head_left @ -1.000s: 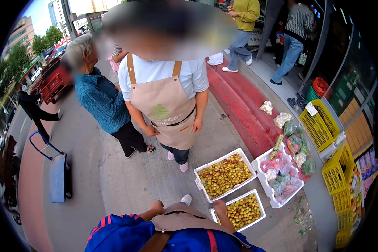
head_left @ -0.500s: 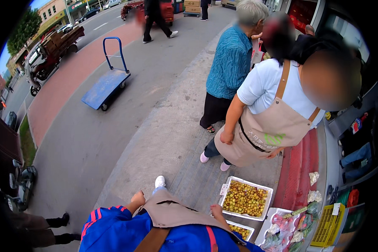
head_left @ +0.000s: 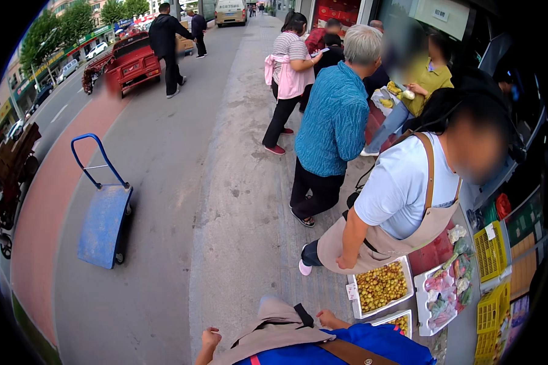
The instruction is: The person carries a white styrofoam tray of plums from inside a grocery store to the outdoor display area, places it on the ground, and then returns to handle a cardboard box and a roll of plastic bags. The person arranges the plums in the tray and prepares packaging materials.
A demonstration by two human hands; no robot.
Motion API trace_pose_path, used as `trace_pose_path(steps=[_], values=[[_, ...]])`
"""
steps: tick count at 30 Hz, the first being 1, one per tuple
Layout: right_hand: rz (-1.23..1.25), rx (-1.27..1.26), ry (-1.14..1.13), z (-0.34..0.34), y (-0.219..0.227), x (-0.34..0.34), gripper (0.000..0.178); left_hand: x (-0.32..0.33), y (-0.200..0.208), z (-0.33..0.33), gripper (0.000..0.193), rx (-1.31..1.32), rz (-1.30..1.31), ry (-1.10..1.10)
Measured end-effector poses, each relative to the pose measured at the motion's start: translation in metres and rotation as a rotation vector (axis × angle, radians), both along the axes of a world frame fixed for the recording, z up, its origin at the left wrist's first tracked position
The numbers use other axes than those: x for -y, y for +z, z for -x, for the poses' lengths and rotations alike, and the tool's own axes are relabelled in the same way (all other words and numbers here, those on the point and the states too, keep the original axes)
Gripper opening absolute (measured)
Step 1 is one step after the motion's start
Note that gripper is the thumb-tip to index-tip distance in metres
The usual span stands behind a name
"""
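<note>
Left hand (head_left: 210, 338) hanging over bare pavement (head_left: 225, 201), fingers (head_left: 208, 332) curling loosely, grasping nothing. Right hand (head_left: 330, 318) resting on tan apron (head_left: 274, 325), fingers lying slack, empty, just beside white tray of yellow-green fruit (head_left: 380, 286).

Soft daylight, faint shadows; edges bend, perhaps blurred.

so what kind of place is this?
Most likely a street-side produce stall on a city pavement. White trays of small yellow-green fruit sit on the ground beside yellow plastic crates, a person in a tan apron bends over them, and a blue hand trolley stands on the roadway.
</note>
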State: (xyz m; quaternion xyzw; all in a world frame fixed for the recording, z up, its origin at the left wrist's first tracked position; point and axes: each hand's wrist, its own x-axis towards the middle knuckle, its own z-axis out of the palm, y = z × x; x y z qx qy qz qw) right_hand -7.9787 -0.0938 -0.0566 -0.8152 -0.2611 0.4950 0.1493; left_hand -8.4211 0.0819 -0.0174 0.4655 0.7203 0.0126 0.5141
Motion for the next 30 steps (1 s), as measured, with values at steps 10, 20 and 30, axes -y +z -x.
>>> trace_pose_path(steps=[10, 20, 30], values=[[0.309, 0.032, 0.447, 0.015, -0.104, -0.293, 0.023, -0.506, 0.111, -0.151, 0.016, 0.32, -0.364, -0.298], [-0.538, 0.205, 0.041, -0.095, 0.057, -0.985, 0.02, -0.769, 0.044, -0.035, 0.019, -0.397, -0.051, -0.342], [-0.301, 0.045, -0.18, -0.174, -0.022, -1.228, 0.009, -1.212, -0.007, -0.126, 0.02, -0.472, 0.078, -0.346]])
